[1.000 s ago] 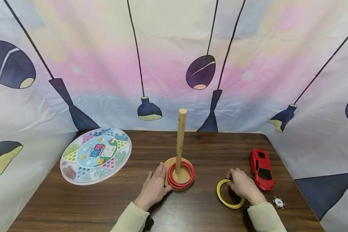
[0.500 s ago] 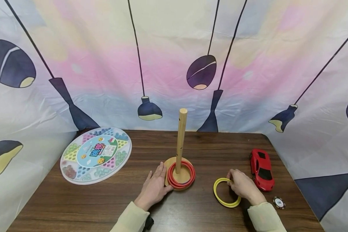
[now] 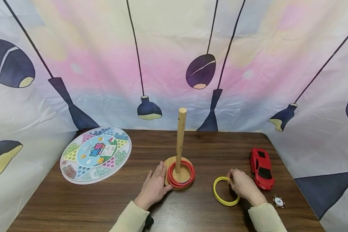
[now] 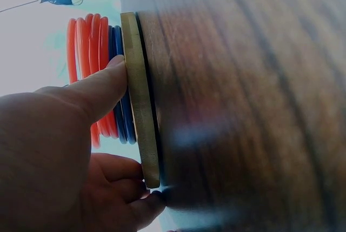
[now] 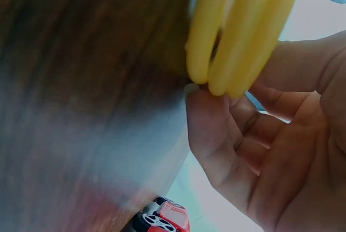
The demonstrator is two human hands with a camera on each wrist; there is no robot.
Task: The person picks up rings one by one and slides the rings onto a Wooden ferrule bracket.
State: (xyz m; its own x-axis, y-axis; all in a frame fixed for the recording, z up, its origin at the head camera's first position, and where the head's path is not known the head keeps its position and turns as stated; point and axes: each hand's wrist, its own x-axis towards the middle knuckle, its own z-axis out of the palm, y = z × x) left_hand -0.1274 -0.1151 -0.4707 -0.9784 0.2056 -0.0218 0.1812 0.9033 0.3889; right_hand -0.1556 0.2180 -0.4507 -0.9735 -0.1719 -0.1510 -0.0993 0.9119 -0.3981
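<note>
A wooden ring toss stand (image 3: pixel 181 135) stands upright on the table, several red rings (image 3: pixel 177 186) around the foot of its peg. Beneath the red rings, the left wrist view shows blue rings (image 4: pixel 127 118) stacked on the base (image 4: pixel 141 102). My left hand (image 3: pixel 153 188) holds the base's left edge between thumb and fingers. To the right of the stand, my right hand (image 3: pixel 243 186) pinches several yellow rings (image 3: pixel 220 199) at their right side. In the right wrist view those rings lie together, with fingertips (image 5: pixel 208 107) against their lower edge.
A red toy car (image 3: pixel 261 169) is just beyond the right hand, and a poker chip (image 3: pixel 278 202) lies near the right wrist. A round Chinese checkers set (image 3: pixel 95 156) rests at the left. Printed cloth (image 3: pixel 168 64) hangs behind the table (image 3: pixel 220 145).
The yellow rings have shifted slightly left and away from me, still in the right hand's fingers. My left hand stays at the base, and the stand has not moved.
</note>
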